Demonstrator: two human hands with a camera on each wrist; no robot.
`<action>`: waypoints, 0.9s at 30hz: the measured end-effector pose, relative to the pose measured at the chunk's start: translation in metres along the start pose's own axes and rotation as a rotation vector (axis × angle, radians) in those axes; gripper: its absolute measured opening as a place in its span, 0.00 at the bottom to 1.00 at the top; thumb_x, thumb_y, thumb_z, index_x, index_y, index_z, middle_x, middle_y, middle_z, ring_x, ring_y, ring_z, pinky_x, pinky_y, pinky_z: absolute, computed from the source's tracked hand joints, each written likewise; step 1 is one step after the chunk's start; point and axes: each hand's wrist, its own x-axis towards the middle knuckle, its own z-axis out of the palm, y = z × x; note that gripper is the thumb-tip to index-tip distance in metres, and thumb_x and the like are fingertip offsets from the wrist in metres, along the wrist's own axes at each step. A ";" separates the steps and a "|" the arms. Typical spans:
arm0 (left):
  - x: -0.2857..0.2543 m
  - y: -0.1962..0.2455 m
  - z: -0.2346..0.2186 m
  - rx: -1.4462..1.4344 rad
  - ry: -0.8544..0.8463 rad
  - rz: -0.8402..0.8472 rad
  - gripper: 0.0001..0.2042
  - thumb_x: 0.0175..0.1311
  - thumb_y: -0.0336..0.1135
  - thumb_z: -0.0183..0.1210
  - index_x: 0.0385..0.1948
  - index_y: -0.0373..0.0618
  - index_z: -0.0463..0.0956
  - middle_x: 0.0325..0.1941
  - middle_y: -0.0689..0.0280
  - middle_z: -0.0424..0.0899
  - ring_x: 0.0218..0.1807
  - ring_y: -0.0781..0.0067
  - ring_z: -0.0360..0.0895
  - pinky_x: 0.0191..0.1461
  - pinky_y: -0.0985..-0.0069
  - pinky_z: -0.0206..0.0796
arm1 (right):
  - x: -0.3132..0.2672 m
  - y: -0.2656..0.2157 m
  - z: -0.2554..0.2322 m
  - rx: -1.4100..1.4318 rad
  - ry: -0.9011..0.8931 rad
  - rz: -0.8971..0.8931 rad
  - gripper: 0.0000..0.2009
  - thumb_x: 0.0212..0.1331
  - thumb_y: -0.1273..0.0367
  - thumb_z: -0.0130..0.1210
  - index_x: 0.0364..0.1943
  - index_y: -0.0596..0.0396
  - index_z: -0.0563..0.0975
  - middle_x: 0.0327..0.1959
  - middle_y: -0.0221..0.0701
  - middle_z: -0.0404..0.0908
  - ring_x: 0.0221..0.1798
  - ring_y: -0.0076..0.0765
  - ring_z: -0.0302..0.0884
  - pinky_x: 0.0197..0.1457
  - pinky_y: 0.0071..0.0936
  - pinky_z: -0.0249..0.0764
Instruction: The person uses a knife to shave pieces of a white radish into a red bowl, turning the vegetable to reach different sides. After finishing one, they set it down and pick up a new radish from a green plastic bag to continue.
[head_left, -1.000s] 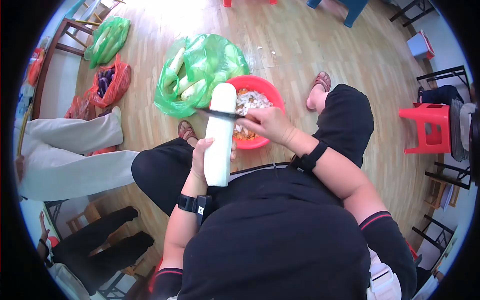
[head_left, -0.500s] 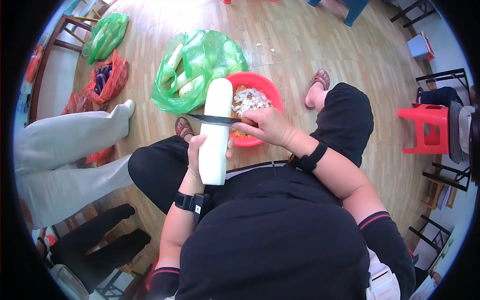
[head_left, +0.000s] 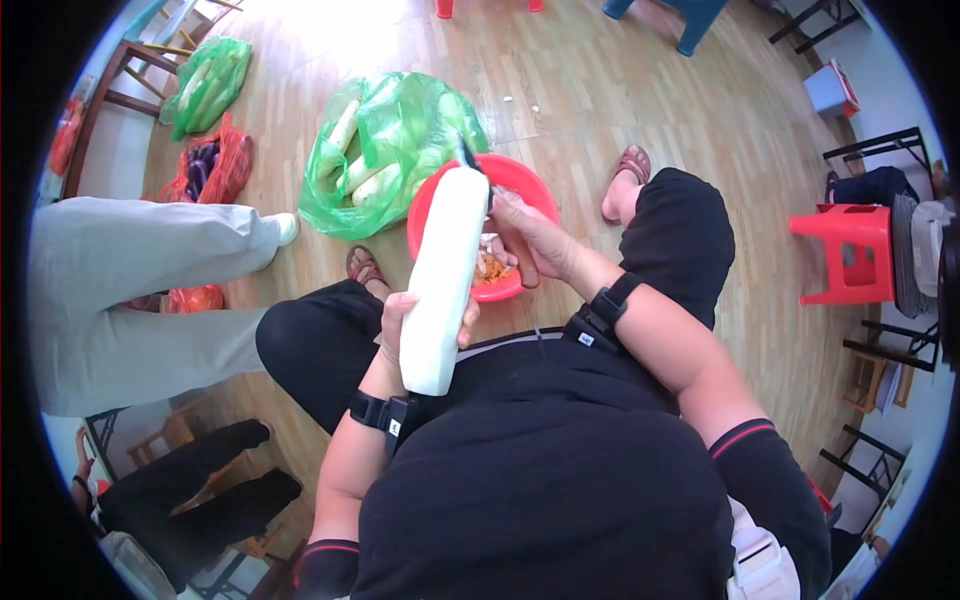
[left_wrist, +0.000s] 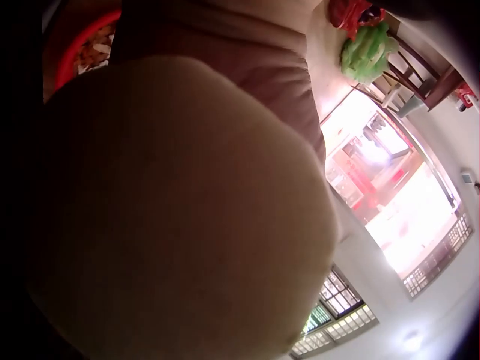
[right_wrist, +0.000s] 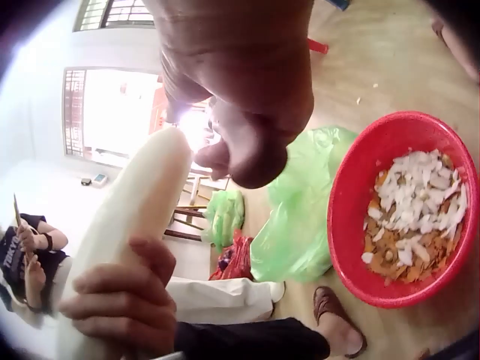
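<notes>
A long, peeled white radish (head_left: 440, 295) lies tilted lengthwise in front of the person's body. The left hand (head_left: 393, 330) grips its near half, thumb on one side and fingertips on the other; in the right wrist view these fingers (right_wrist: 124, 296) wrap round the radish. The right hand (head_left: 540, 235) holds a knife by its brown handle (head_left: 518, 255), close beside the radish's far end. Its dark blade (head_left: 466, 154) points forward past that end. Below stands a red basin (head_left: 541, 195) with white and orange-brown peelings (right_wrist: 420, 199) in it. The radish fills most of the left wrist view.
A green bag (head_left: 390, 110) of long pale radishes stands just beyond the basin. Farther left are a red bag of eggplants (head_left: 203, 165) and another green bag (head_left: 210, 85). Another person's pale trousers (head_left: 170, 240) reach in from the left. A red stool (head_left: 850, 255) stands at right.
The knife has swung from lying across the radish to pointing forward by its far end, the right hand turning with it. The radish has tilted, its far end moving right over the basin.
</notes>
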 end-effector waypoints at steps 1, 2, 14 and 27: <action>0.001 -0.001 0.002 0.023 -0.018 -0.031 0.38 0.48 0.60 0.54 0.53 0.33 0.64 0.30 0.56 0.73 0.25 0.66 0.73 0.28 0.76 0.67 | 0.000 0.003 0.001 0.036 -0.083 -0.006 0.24 0.60 0.48 0.55 0.45 0.54 0.69 0.24 0.27 0.75 0.16 0.16 0.66 0.16 0.14 0.60; 0.002 -0.001 0.004 0.047 -0.037 -0.060 0.38 0.47 0.60 0.54 0.53 0.33 0.64 0.32 0.56 0.73 0.26 0.66 0.74 0.29 0.75 0.68 | 0.002 0.005 0.001 0.071 -0.168 -0.014 0.24 0.59 0.47 0.55 0.44 0.54 0.69 0.23 0.26 0.75 0.16 0.16 0.65 0.18 0.14 0.61; 0.021 0.004 0.004 0.868 0.276 0.086 0.40 0.44 0.43 0.74 0.56 0.36 0.60 0.47 0.61 0.73 0.48 0.72 0.74 0.50 0.72 0.70 | 0.006 0.002 -0.005 0.035 0.150 -0.080 0.20 0.56 0.55 0.62 0.41 0.56 0.72 0.25 0.26 0.76 0.16 0.17 0.68 0.18 0.15 0.65; 0.022 -0.006 -0.019 0.458 0.415 -0.005 0.25 0.49 0.35 0.64 0.49 0.35 0.67 0.38 0.59 0.77 0.35 0.68 0.80 0.41 0.71 0.74 | 0.008 -0.001 -0.020 -0.576 0.272 -0.291 0.13 0.67 0.60 0.50 0.37 0.56 0.72 0.27 0.32 0.79 0.16 0.17 0.70 0.17 0.16 0.64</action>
